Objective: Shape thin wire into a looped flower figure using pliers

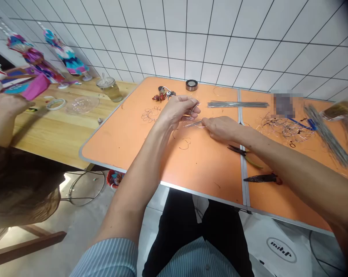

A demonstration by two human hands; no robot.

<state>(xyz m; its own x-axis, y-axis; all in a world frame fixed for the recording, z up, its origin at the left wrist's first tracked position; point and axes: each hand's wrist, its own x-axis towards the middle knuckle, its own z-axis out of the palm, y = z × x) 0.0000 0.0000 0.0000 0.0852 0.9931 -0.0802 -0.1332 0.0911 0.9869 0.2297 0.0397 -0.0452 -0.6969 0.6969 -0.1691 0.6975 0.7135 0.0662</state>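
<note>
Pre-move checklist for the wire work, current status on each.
1. Thin wire in left hand: ok, held at the fingers.
2. Right hand gripping: ok, pinching a slim grey piece; wire or tool, cannot tell.
3. Yellow-handled pliers free to pick up: ok, lying on the table, not held.
4. Red-handled pliers fully visible: not ok, handles mostly hidden by the right forearm.
5. Loose wire pile untangled: not ok.

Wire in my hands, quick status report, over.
Left-hand grip and right-hand grip both pinching fine wire. Loose wire bits on orange table below. Yellow-handled pliers nearby, apparently not blocking.
</note>
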